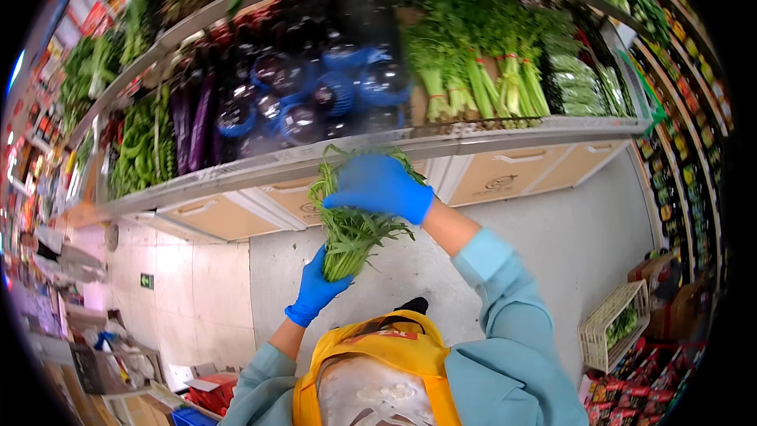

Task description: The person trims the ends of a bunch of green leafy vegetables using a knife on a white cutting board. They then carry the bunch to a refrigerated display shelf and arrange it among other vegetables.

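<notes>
A bunch of long, narrow-leaved greens is held in front of me, just short of the vegetable display. My left hand, in a blue glove, is closed around its stem end, and the cut ends point toward me. Across the upper, leafy part lies my right hand, also blue-gloved. It is blurred by motion and touches the leaves, its thumb reaching left. Its other fingers are too smeared to show whether they grip. Leaf tips stick out beyond this hand, close to the display's front rail.
The display holds eggplants, dark round vegetables in blue foam nets, green peppers and banded celery. Drawers line its base. A cream crate stands at lower right, near bottle shelves. Boxes sit lower left.
</notes>
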{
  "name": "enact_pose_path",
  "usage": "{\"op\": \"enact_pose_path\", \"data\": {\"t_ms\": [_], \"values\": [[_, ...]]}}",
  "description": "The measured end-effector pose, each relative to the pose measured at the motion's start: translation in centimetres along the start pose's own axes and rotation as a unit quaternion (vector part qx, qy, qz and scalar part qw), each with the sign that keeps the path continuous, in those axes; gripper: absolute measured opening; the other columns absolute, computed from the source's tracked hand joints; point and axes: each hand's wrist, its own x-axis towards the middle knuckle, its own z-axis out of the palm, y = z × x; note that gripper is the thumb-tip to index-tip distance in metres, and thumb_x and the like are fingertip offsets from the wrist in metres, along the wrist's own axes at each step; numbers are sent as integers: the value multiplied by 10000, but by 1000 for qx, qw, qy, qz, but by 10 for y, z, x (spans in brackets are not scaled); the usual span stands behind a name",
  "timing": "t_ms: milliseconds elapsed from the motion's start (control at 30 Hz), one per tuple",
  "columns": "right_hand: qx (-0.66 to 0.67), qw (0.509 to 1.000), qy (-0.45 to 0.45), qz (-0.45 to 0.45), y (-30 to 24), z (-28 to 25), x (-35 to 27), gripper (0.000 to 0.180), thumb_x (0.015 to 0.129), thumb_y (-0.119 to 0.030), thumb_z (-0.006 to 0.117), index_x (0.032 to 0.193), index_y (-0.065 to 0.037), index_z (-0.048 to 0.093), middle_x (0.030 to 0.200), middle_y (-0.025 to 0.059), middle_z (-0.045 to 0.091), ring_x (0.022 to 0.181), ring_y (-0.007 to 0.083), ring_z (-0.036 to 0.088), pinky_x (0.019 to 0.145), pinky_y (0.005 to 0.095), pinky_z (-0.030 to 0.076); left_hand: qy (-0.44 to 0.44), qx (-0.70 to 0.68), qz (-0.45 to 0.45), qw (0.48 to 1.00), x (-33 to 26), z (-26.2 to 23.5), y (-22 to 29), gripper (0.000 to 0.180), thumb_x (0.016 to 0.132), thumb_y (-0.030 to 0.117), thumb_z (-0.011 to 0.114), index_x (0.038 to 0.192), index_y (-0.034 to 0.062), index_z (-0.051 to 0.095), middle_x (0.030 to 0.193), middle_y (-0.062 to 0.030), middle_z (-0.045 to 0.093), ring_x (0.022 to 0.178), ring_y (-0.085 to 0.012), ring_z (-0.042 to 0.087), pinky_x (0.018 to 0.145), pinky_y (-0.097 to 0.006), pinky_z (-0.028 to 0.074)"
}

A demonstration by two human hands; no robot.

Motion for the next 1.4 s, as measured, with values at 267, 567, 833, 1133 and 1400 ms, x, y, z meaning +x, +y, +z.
{"op": "enact_pose_path", "data": {"t_ms": [267,567,833,1133,1400], "values": [[-94,956,-232,-154,-147,164,137,351,724,-414,610,752,-68,664,815,132,634,743,295,591,677,410,471,126,16,20,992,-129,-161,-47,764,668,166,741,1328,27,383,1080,-152,621,965,-218,621,819,-323,486],[3,914,-281,-292,-317,327,294,282,814,-337,592,886,-70,649,836,142,642,734,295,595,672,386,490,281,23,-17,959,-233,-348,-132,762,665,188,746,1321,26,394,1074,-162,624,965,-235,626,804,-326,488],[94,862,-416,-273,-447,479,485,226,833,-266,587,906,-70,672,819,107,666,639,219,585,620,317,485,384,-48,-54,920,-246,-538,-214,757,670,171,748,1317,0,394,1143,-142,593,1035,-185,572,881,-319,453],[173,792,-486,-328,-622,665,716,176,790,-190,653,880,-44,693,796,83,681,625,172,584,628,299,488,473,-78,-122,869,-262,-789,-284,762,666,168,752,1316,-7,396,1178,-137,570,1071,-171,539,919,-310,427],[347,750,-558,-78,-818,813,860,191,809,-169,611,891,-4,665,809,60,665,630,118,609,544,219,473,541,-14,-165,825,-294,-1033,-394,756,681,231,741,1331,52,400,1122,-180,601,1024,-208,584,881,-326,450]]}}
